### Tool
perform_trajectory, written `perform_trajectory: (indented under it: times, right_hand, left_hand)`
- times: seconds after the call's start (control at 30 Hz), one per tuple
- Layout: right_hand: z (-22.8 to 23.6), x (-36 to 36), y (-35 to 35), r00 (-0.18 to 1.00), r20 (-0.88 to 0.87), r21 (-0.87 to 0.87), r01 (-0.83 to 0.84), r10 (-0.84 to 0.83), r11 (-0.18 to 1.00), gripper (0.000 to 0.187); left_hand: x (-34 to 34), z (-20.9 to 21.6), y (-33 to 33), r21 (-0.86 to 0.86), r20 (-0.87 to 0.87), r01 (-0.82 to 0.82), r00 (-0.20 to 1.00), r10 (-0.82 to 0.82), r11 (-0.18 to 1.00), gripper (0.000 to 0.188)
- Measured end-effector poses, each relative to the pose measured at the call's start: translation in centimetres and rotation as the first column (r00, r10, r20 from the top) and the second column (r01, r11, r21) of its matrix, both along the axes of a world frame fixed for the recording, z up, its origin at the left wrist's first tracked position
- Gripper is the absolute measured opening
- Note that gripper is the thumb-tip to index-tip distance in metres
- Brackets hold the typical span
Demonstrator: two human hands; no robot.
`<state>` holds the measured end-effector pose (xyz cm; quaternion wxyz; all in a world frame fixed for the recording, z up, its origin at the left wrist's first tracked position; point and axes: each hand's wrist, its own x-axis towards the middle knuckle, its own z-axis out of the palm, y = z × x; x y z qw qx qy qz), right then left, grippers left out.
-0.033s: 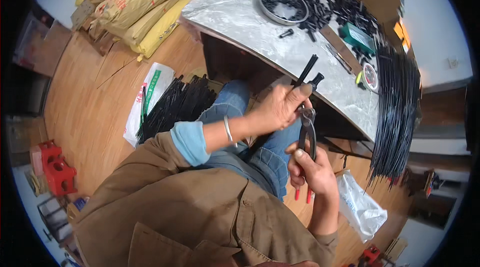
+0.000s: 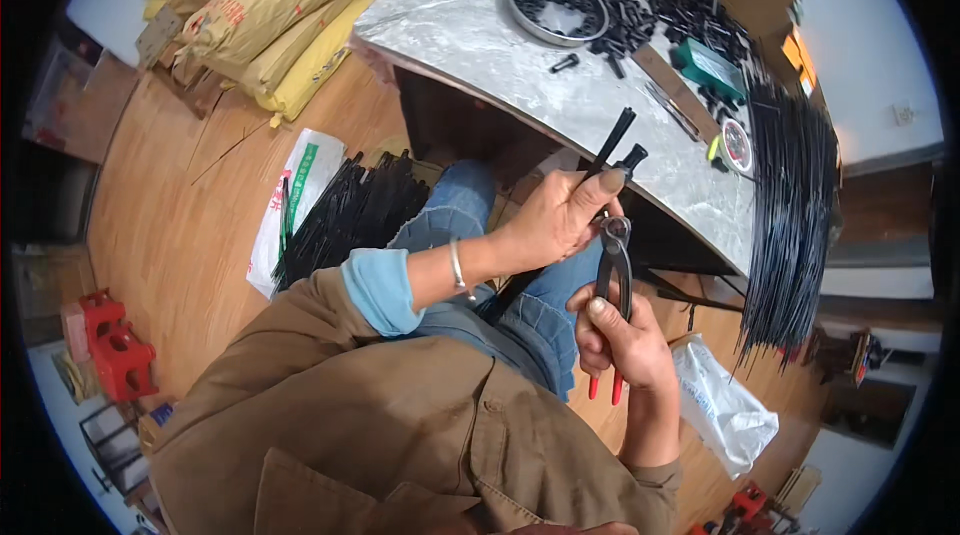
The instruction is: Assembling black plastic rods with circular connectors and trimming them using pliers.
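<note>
My left hand (image 2: pixel 560 215) is closed around a few thin black rods (image 2: pixel 612 140) and a black plastic fitting with a flared end (image 2: pixel 632 159). Its thumb presses against the fitting, and the palm hides part of the rods. Just below, my right hand (image 2: pixel 625 335) grips a pair of end-cutting pincers (image 2: pixel 615 260) with red handle ends. The pincers' jaws point up and sit right under the left fingers. Whether they bite on anything cannot be made out. Both hands are in front of the table (image 2: pixel 440 35), over my knees.
On the table are a round metal dish (image 2: pixel 518 17) of black parts, many loose black fittings (image 2: pixel 690 5), a green box (image 2: pixel 712 70) and a tape roll (image 2: pixel 737 146). Long black rods (image 2: pixel 790 235) overhang its right edge. More rods (image 2: pixel 350 215) lie by my left knee; stacked sacks (image 2: pixel 275 10) stand behind.
The table and sacks appear slightly farther left and up in the picture. Both hands keep the same grips, and the pincers stay under the left fingers.
</note>
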<state>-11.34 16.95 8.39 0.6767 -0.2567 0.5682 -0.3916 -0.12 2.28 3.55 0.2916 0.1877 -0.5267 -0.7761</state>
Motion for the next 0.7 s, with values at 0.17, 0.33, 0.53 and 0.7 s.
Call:
perform_trajectory:
  times: [0.17, 0.33, 0.53, 0.7]
  right_hand:
    - [0.7, -0.5, 1.3, 0.991, 0.129, 0.055, 0.016, -0.023, 0.998, 0.034]
    - [0.6, -0.3, 1.4, 0.965, 0.26, -0.002, 0.032, -0.03, 0.999, 0.043]
    - [1.3, -0.9, 1.7, 0.869, 0.496, 0.005, -0.008, 0.004, 1.0, 0.055]
    - [2.9, -1.1, 2.0, 0.876, 0.476, 0.145, 0.008, -0.076, 0.989, 0.047]
  left_hand:
    - [-0.2, 0.3, -0.1, 0.045, 0.013, 0.125, 0.992, -0.126, 0.991, 0.071]
    - [-0.6, 0.1, 0.1, 0.031, 0.027, 0.149, 0.988, -0.15, 0.988, 0.069]
    - [-0.2, 0.8, 0.3, 0.037, 0.023, 0.186, 0.982, -0.187, 0.982, 0.069]
    - [-0.5, 1.0, 0.6, 0.047, 0.035, 0.2, 0.979, -0.202, 0.979, 0.076]
